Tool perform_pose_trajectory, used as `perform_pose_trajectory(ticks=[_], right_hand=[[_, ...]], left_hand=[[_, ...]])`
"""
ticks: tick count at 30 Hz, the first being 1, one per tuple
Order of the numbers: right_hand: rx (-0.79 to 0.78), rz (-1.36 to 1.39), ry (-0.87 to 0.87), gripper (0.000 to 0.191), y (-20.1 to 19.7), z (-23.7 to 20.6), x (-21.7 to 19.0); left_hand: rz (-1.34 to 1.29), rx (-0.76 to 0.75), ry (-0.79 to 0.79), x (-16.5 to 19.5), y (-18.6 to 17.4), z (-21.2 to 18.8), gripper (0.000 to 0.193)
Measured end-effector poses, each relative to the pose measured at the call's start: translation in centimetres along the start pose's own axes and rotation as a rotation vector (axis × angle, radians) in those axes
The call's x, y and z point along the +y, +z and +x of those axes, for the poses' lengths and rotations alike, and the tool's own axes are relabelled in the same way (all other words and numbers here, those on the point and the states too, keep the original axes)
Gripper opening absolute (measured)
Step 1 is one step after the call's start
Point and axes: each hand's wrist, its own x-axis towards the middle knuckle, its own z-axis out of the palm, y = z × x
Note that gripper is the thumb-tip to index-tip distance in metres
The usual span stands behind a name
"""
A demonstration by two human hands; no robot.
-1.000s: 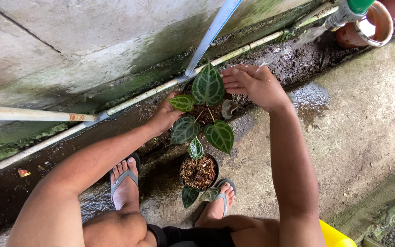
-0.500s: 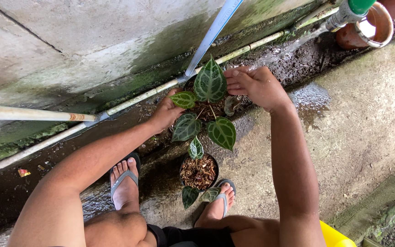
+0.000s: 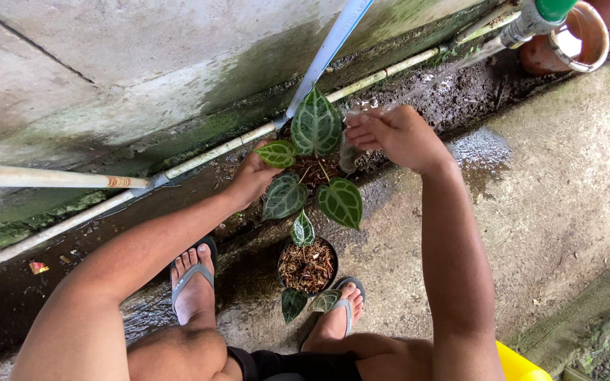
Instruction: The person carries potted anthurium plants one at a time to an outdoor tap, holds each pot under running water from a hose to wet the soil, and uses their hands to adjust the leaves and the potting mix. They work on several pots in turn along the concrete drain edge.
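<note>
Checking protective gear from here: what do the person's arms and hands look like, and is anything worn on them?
Both arms are bare to the shoulder, no sleeves. The left hand and right hand wear no gloves; no rings, watch or bands show.

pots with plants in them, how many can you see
2: one potted plant held up between the left hand and right hand, one small black pot on the ground between the feet. Others may be hidden.

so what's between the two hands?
Head view: the plant's dark green, pale-veined leaves and its stems lie between the left hand and the right hand; both hands touch it.
</note>
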Motion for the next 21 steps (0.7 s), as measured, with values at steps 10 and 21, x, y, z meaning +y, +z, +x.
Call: perform_pose_trajectory(ticks=[10,21], right_hand=[[0.022,0.143,-0.019,0.032,0.5,0.5,0.7],[0.088,0.157,0.016,0.029,-0.4,0.3,1.7]], left_hand=[[0.176,-0.012,-0.108,0.4,0.0,-0.7,0.050],[0.238,-0.144,0.056,1.5,-0.7,1.1,0.053]])
